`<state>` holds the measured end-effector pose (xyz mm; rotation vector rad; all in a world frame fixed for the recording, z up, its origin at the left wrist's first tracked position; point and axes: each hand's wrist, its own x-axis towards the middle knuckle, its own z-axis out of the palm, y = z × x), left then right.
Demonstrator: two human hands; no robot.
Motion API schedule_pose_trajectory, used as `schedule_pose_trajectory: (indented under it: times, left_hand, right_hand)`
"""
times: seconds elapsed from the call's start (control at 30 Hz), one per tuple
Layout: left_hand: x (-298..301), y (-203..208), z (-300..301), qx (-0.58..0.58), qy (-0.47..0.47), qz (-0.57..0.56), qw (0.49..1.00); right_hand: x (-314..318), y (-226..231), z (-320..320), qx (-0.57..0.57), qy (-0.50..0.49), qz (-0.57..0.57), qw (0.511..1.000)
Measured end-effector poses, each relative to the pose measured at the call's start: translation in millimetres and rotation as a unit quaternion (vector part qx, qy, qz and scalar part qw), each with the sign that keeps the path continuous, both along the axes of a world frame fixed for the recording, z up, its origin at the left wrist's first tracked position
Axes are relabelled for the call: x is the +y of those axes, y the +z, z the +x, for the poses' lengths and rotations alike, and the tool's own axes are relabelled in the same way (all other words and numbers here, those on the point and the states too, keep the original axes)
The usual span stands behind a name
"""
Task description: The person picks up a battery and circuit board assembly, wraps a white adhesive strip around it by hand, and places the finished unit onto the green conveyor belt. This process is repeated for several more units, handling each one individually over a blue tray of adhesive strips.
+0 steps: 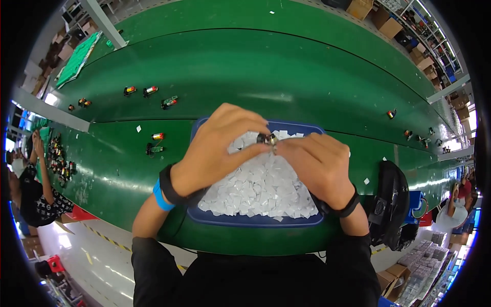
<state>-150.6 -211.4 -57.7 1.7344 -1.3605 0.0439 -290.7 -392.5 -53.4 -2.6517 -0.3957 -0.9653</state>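
Observation:
Between my fingertips is a small part (267,138) with a black end and a shiny metal end; its exact kind I cannot make out. My left hand (217,143) pinches it from the left with thumb and fingers. From the right, my right hand (319,161) has its fingers closed against the metal end. Both hands are above a blue tray (255,220) heaped with small white square pieces (255,192). Just left of the tray, a small motor with a red and gold body (157,136) lies near a piece with a green circuit board (154,149).
Several similar small assemblies (150,91) lie beyond the tray on the green table (245,56). A black plastic bag (391,204) sits at the right edge. At the far left, another person's arms (43,158) are beside a pile of parts (61,161); someone else (455,210) is at far right.

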Motion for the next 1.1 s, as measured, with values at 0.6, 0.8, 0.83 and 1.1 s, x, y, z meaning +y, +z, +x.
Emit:
schedule_pose_trajectory:
  times: [0.6,0.8,0.83,1.1]
  left_hand:
    - [13.7,-9.4,4.6,0.607,-0.169,0.219,0.745]
    - [16.0,-24.2,-7.3,0.485,-0.111,0.117,0.859]
    - [16.2,-23.6,-10.0,0.456,-0.097,0.104,0.878]
    - [18.7,-12.3,-18.5,0.268,-0.013,0.12,0.956]
  right_hand:
    - [-3.9,-11.5,-6.9,0.001,0.038,-0.043,0.998]
    - [3.4,-27.6,-4.4,0.017,0.037,-0.042,0.998]
    - [3.9,-31.5,-3.2,0.016,0.026,-0.018,0.999]
    - [2.3,-25.3,-9.1,0.137,-0.038,0.296,0.945]
